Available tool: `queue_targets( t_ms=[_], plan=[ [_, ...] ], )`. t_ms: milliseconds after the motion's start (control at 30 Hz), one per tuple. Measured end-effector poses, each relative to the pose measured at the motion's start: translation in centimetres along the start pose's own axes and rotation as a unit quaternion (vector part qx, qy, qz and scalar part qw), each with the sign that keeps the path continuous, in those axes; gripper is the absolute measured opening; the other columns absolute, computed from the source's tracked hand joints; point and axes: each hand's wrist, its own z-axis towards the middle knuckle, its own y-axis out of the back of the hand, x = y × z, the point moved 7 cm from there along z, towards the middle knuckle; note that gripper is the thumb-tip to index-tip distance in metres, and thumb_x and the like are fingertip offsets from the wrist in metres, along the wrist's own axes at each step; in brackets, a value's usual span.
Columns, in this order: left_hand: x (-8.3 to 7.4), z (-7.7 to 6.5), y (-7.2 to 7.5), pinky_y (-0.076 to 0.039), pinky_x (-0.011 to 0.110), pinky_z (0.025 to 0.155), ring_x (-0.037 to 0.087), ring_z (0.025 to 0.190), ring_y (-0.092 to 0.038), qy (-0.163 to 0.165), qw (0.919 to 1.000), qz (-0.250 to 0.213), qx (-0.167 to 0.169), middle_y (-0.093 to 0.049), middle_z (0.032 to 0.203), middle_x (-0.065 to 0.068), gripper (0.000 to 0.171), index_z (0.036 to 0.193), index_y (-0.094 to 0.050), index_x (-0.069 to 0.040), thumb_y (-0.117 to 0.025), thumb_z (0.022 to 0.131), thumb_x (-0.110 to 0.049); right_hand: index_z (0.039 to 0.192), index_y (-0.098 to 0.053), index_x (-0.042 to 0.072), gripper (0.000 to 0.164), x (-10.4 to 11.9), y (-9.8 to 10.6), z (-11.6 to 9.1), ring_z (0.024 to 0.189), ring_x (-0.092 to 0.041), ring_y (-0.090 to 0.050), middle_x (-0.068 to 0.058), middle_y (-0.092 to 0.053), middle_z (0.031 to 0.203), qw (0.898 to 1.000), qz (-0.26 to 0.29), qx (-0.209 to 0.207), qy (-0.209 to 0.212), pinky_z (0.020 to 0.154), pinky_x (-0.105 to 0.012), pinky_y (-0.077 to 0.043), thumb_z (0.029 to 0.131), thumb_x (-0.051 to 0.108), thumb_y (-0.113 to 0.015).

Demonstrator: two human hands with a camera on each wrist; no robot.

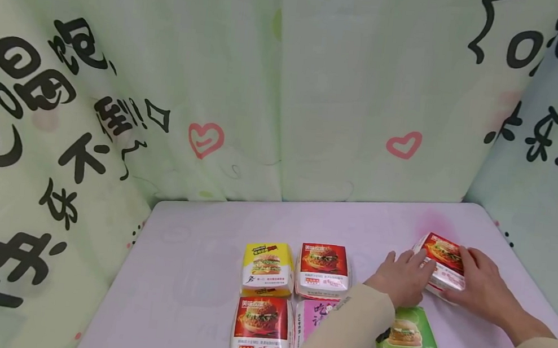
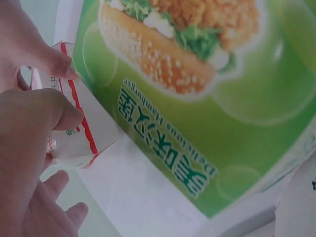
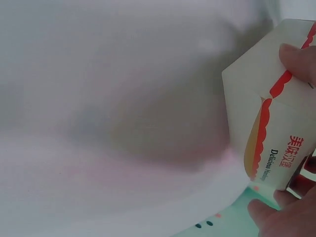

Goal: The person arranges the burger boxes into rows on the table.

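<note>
A red-and-white burger box sits tilted near the back right of the table. My right hand grips its right end, thumb on the near side and fingers over the far side. At the box's left end, my left hand holds it too, a fingertip on the lid and the thumb against the white side. In the right wrist view the box's white side shows with a red scalloped edge. Below my left wrist lies a green burger box, which fills much of the left wrist view.
Left of the hands stand a yellow burger box, a red one behind, another red one in front, and a pink one partly behind my left sleeve. Curtains with black lettering surround the white table.
</note>
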Motion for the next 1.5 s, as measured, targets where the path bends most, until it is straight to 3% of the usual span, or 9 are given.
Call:
queue_targets(
  t_ms=[200,533,767,933,1267,1500],
  plan=[
    [0.9,-0.2,0.4,-0.027,0.028,0.122,0.002,0.15,-0.018,0.001,0.9998,0.006,-0.021,-0.013,0.163,-0.022,0.07,0.155,-0.016,-0.043,-0.054,0.096,-0.053,0.147,-0.02,-0.018,0.109,1.8,0.2,0.3,0.124,-0.057,-0.025,-0.042,-0.022,0.142,0.999,0.011,0.001,0.036,0.095,-0.077,-0.036,0.07,0.021,-0.086],
    [2.8,-0.8,1.2,-0.029,0.029,0.121,0.008,0.152,-0.015,-0.007,0.9979,0.027,-0.058,-0.012,0.165,-0.014,0.093,0.158,-0.011,-0.035,-0.064,0.086,-0.061,0.147,-0.027,-0.014,0.103,5.1,0.9,0.7,0.124,-0.051,-0.029,-0.036,-0.027,0.144,0.995,0.01,-0.005,0.095,0.094,-0.071,-0.043,0.069,0.019,-0.086],
    [4.3,-1.3,1.4,-0.029,0.029,0.121,0.01,0.152,-0.016,-0.002,0.9966,0.039,-0.073,-0.014,0.166,-0.012,0.09,0.158,-0.012,-0.033,-0.064,0.089,-0.056,0.148,-0.028,-0.012,0.104,6.7,0.7,1.0,0.127,-0.049,-0.03,-0.033,-0.028,0.147,0.994,0.016,0.006,0.111,0.096,-0.069,-0.044,0.069,0.02,-0.087],
    [4.9,-1.6,1.2,-0.03,0.03,0.121,0.009,0.152,-0.018,-0.003,0.9933,0.076,-0.087,-0.016,0.165,-0.011,0.094,0.158,-0.013,-0.029,-0.065,0.086,-0.06,0.148,-0.031,-0.01,0.103,7.6,0.4,1.0,0.128,-0.047,-0.033,-0.03,-0.03,0.148,0.992,0.014,0.013,0.125,0.097,-0.067,-0.046,0.067,0.019,-0.088],
    [6.2,-1.7,1.0,-0.025,0.031,0.123,0.01,0.153,-0.014,0.011,0.9962,0.057,-0.064,-0.013,0.166,-0.009,0.102,0.158,-0.009,-0.03,-0.067,0.082,-0.064,0.149,-0.03,-0.008,0.104,9.0,0.7,1.1,0.129,-0.044,-0.034,-0.028,-0.03,0.15,0.989,-0.012,0.015,0.144,0.099,-0.064,-0.046,0.067,0.018,-0.088],
    [7.1,-1.5,0.6,-0.023,0.031,0.124,0.01,0.153,-0.014,0.013,0.9978,0.038,-0.052,-0.013,0.166,-0.009,0.107,0.159,-0.008,-0.03,-0.067,0.079,-0.069,0.147,-0.036,-0.008,0.1,10.1,1.1,1.0,0.128,-0.04,-0.037,-0.025,-0.034,0.148,0.981,-0.034,-0.012,0.191,0.097,-0.059,-0.049,0.065,0.017,-0.088]
  ],
)
